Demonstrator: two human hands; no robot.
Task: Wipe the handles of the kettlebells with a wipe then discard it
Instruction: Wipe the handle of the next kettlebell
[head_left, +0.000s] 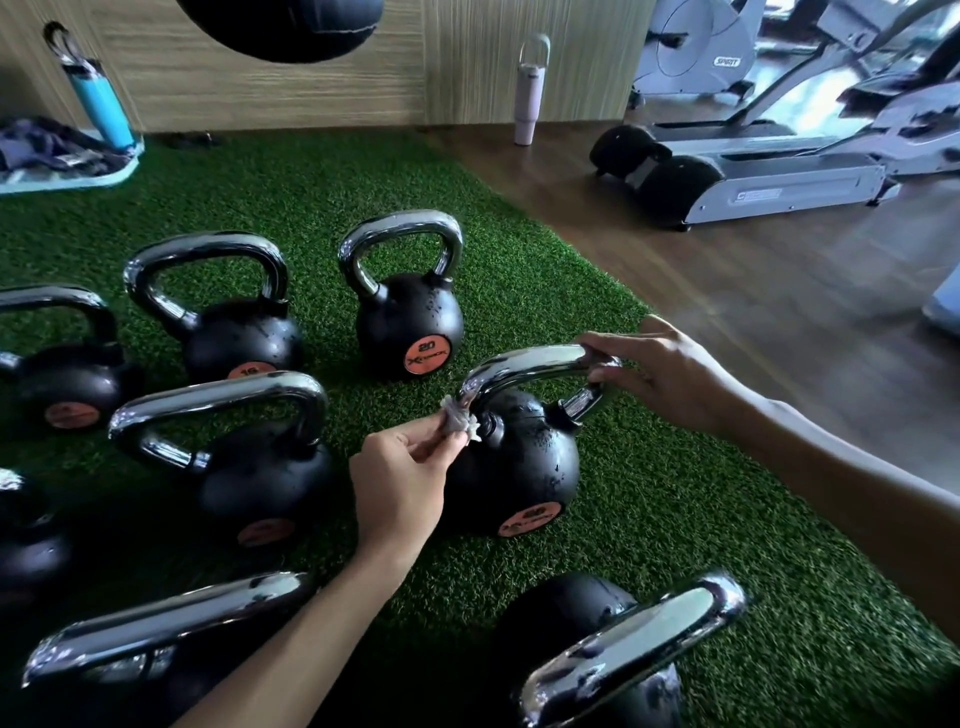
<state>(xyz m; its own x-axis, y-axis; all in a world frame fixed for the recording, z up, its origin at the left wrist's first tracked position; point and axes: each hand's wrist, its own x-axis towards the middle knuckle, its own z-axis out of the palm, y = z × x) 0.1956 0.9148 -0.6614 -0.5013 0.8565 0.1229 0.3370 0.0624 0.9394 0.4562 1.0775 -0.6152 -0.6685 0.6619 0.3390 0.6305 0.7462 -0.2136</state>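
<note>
Two bare arms reach in from the bottom and the right of the frame toward black kettlebells with chrome handles, all standing on a green turf mat (597, 291). At the centre, the left hand (400, 483) pinches a small crumpled wipe (457, 422) between thumb and fingertips. It holds the wipe against the lower left bend of the handle (530, 361) of one kettlebell (524, 467), just above the ball. The right hand (670, 374) has its fingers curled over the right bend of the same handle, apparently steadying it. The task looks to be mid-way. This handle is being wiped at one end, with its top bar and right side probably not yet done. Seven more kettlebells stand around it, and I cannot tell which of them have been cleaned. The wipe has not been discarded, and no bin is in view. Room is tight on the left, where a neighbouring kettlebell (265, 483) stands just beside the left hand. Another handle (639, 639) rises near the lower right of the frame. To the right there is open turf up to the mat's diagonal edge. Beyond that edge is wooden floor (727, 291), and a treadmill (753, 182) stands well apart at the upper right.
</note>
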